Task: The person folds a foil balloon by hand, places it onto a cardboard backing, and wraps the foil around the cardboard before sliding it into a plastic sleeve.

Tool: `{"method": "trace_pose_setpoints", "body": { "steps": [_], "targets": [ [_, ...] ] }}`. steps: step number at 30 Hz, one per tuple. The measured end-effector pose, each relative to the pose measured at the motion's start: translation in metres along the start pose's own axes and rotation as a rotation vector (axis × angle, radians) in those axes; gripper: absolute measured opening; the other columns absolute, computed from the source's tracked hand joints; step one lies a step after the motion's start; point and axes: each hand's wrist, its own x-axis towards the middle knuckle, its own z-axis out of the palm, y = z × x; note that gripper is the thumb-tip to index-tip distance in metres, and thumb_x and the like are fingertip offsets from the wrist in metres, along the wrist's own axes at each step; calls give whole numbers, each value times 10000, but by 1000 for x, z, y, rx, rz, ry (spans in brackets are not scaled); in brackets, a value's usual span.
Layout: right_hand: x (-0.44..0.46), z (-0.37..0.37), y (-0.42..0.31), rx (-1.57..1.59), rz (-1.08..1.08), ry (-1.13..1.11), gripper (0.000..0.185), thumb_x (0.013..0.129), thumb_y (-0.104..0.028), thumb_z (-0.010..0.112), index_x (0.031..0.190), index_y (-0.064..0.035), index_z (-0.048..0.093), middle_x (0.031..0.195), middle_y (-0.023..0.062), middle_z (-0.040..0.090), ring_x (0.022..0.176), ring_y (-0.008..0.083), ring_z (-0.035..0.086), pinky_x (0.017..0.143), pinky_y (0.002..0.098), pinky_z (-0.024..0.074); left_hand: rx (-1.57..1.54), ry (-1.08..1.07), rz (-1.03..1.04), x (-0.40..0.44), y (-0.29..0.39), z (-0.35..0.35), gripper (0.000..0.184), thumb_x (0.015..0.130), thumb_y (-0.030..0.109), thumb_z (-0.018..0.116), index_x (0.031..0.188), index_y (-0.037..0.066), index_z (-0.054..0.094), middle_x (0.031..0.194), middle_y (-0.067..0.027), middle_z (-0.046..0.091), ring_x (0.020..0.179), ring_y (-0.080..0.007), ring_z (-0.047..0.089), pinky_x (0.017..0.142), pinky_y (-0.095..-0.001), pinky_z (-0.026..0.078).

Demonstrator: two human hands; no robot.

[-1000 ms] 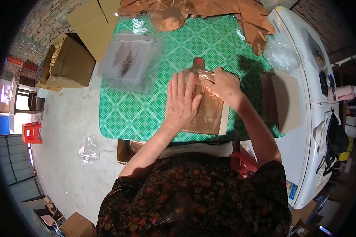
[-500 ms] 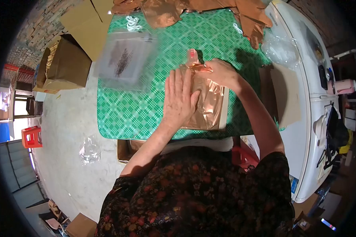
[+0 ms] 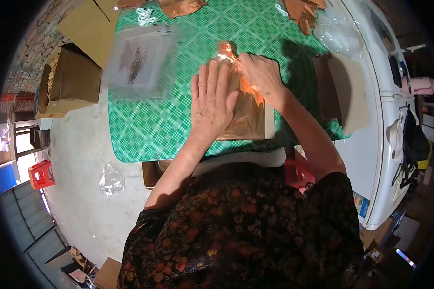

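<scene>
A sheet of shiny copper-coloured plastic film (image 3: 244, 123) lies over a pale flat board (image 3: 269, 123) on the green checked tablecloth (image 3: 149, 127). My left hand (image 3: 211, 103) rests flat on the film's left side, fingers stretched toward the far end. At the upper right, my right hand (image 3: 263, 77) has its fingers curled on the film, which is creased and glinting along its edge. A narrow tab with a red mark (image 3: 224, 47) sticks out beyond my left fingertips. My right fingertips are partly hidden.
Clear plastic sleeves (image 3: 135, 62) lie at the left, near white cord (image 3: 146, 17). More copper-coloured film (image 3: 183, 6) is at the far edge. A clear plastic bag (image 3: 340, 34) and cardboard (image 3: 349, 94) sit at right, beside a white fridge (image 3: 378, 159). An open carton (image 3: 77, 79) stands left.
The view has shifted, so the table sits higher in the picture. My right hand still grips the film, whose bunched edge now stretches into bright diagonal creases. My left hand stays flat on it.
</scene>
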Motion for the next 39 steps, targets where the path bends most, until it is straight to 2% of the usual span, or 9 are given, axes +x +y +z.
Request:
{"method": "trace_pose_setpoints", "body": {
  "steps": [8, 11, 14, 15, 18, 21, 31, 34, 39],
  "targets": [
    [0, 6, 1, -15, -2, 34, 259, 1075, -324, 621, 970, -91, 584, 768, 96, 720, 721, 320, 738, 557, 462, 563, -66, 86, 52, -2, -4, -4, 647, 1084, 370, 565, 1639, 71, 420, 1724, -211, 327, 1613, -456, 238, 1302, -609, 184],
    [-1, 9, 3, -20, -17, 73, 256, 1069, -323, 634, 970, -92, 582, 777, 90, 723, 730, 314, 740, 549, 457, 564, -62, 59, 125, -6, 7, -24, 673, 1053, 430, 611, 1621, 98, 466, 1721, -219, 329, 1617, -464, 226, 1292, -640, 195],
    [-2, 8, 2, -8, -17, 76, 248, 1065, -317, 640, 972, -95, 581, 782, 87, 724, 738, 310, 742, 549, 453, 566, -117, -38, 163, -20, 24, -23, 744, 1004, 526, 660, 1618, 144, 484, 1725, -239, 304, 1607, -505, 215, 1283, -660, 209],
    [-1, 9, 2, -15, -26, 97, 243, 1064, -311, 645, 963, -99, 579, 776, 83, 722, 738, 308, 744, 553, 447, 571, -93, -90, 156, -26, 27, -19, 822, 958, 611, 686, 1633, 195, 473, 1728, -263, 270, 1595, -556, 190, 1274, -678, 217],
    [-1, 11, 3, -4, -34, 112, 247, 1062, -311, 646, 953, -101, 575, 775, 79, 722, 736, 306, 744, 555, 444, 574, -64, -130, 147, -39, 33, -7, 881, 950, 756, 603, 1649, 243, 451, 1749, -272, 205, 1591, -592, 148, 1264, -714, 174],
    [-1, 9, 3, -1, -18, 74, 237, 1055, -294, 651, 950, -93, 581, 765, 84, 721, 723, 309, 745, 558, 449, 575, 8, -182, 135, -42, 32, 3, 894, 947, 812, 542, 1652, 271, 447, 1766, -256, 173, 1595, -594, 126, 1268, -717, 134],
    [2, 11, 3, -11, 33, 49, 242, 1060, -277, 647, 946, -81, 562, 752, 110, 713, 684, 342, 733, 577, 462, 583, 39, -187, 109, -42, 33, 7, 860, 940, 822, 539, 1632, 314, 482, 1775, -238, 168, 1600, -590, 100, 1269, -723, 112],
    [10, 4, 5, -54, 92, 40, 224, 1050, -254, 663, 948, -78, 569, 799, 95, 711, 740, 307, 733, 579, 436, 582, 42, -195, 106, -42, 33, 6, 852, 940, 819, 542, 1620, 306, 503, 1771, -242, 171, 1598, -592, 103, 1270, -724, 110],
    [6, -21, 11, -12, -120, 138, 150, 989, -202, 711, 1042, -87, 629, 993, 80, 684, 988, 309, 680, 826, 430, 584, 11, -235, 92, -39, 35, 0, 863, 943, 816, 543, 1615, 275, 516, 1758, -260, 188, 1593, -606, 95, 1269, -732, 100]
  ]
}}
